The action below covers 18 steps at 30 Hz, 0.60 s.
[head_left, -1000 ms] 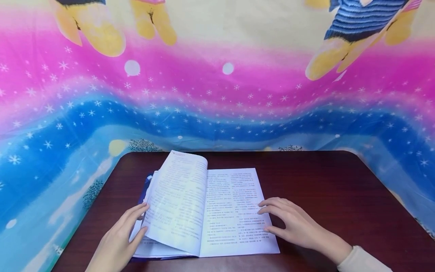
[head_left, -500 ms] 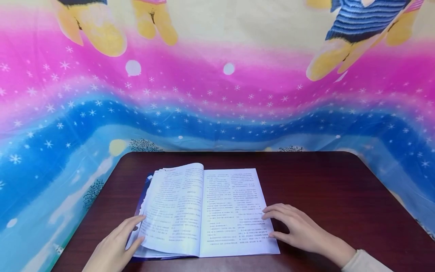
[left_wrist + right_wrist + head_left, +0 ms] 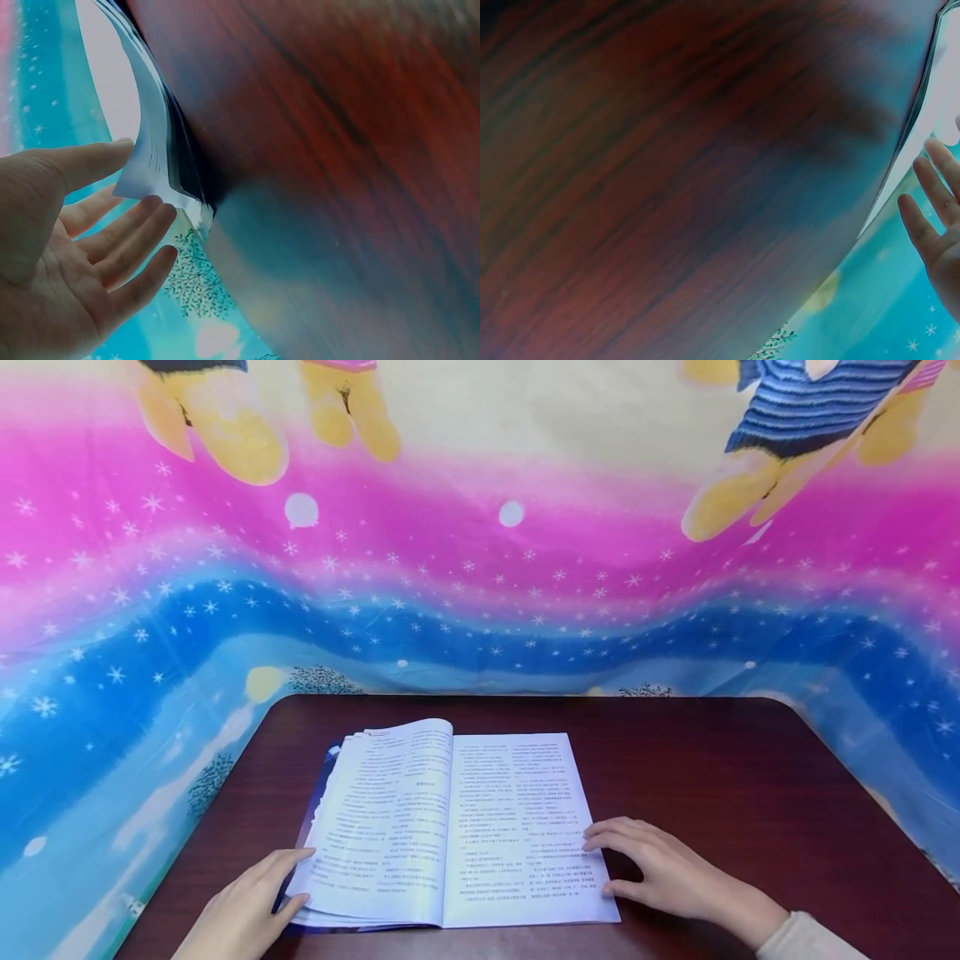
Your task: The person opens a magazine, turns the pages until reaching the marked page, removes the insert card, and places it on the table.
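An open magazine (image 3: 525,835) with printed text in columns lies on the table, its left pages curving up near the spine. A dark blue cover shows under the left side. At the lower left edge of the pages is my left hand (image 3: 243,897), fingers extended. From the left wrist view, the thumb of that left hand (image 3: 82,240) lies against the page stack (image 3: 154,142), with the other fingers loosely spread by its edge. My right hand (image 3: 667,868) is at the right page's outer edge, fingers relaxed; the right wrist view shows only part of the hand (image 3: 941,217).
The dark reddish-brown wooden table (image 3: 712,768) has rounded far corners and extends to the right of the magazine. Behind it and along the sides hangs a colourful cloth (image 3: 465,568) with snowflakes and cartoon figures.
The raised page has come down onto the left side and now lies with the others. My left hand has slid down and left along the edge; the right hand has shifted slightly downward.
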Available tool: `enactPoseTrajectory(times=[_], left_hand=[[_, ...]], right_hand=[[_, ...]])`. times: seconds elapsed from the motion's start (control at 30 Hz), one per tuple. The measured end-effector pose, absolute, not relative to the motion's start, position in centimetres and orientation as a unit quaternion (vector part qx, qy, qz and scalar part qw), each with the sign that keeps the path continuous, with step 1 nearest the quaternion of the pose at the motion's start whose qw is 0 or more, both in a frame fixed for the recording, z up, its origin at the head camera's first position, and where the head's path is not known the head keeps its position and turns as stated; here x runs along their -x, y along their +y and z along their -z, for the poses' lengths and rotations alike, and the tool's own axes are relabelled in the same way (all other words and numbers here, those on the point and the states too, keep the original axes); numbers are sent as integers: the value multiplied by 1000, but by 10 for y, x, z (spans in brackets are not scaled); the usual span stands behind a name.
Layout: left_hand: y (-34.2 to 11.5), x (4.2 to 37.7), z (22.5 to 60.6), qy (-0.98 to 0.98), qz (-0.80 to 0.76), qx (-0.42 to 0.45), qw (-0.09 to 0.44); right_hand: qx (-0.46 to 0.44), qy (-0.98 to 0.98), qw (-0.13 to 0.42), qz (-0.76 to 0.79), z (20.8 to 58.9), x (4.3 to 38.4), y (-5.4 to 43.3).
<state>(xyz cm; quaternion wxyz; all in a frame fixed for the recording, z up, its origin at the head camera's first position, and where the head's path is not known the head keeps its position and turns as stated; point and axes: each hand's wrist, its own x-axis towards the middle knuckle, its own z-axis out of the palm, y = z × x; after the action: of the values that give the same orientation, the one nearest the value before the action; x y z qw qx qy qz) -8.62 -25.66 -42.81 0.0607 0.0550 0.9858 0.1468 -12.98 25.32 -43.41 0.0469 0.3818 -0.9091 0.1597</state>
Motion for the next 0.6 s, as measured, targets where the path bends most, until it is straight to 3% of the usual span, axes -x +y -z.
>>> enactPoseTrajectory(times=[0.6], left_hand=[[-267, 94, 437, 984, -118, -120, 57]], right_hand=[[-342, -928, -45, -141, 433, 129, 252]])
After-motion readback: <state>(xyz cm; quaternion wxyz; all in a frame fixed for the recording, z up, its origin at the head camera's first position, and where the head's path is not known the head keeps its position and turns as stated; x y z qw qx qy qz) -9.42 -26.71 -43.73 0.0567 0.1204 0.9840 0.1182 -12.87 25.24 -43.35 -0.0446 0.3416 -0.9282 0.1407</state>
